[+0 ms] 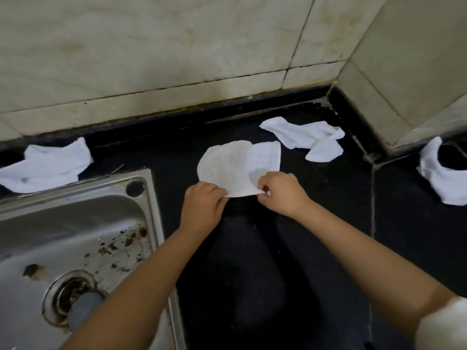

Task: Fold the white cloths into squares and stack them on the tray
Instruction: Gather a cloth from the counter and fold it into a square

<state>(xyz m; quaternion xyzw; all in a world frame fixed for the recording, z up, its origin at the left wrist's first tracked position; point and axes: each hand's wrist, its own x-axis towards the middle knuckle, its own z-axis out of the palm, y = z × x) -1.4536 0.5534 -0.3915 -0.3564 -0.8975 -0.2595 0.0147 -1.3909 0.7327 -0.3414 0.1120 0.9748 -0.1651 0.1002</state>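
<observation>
Left hand (202, 205), right hand (280, 192), pinching white cloth (237, 164)

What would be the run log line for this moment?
step: folding | left hand: pinches white cloth | right hand: pinches same cloth | unfolded cloths on black counter: three | tray: not visible
</observation>
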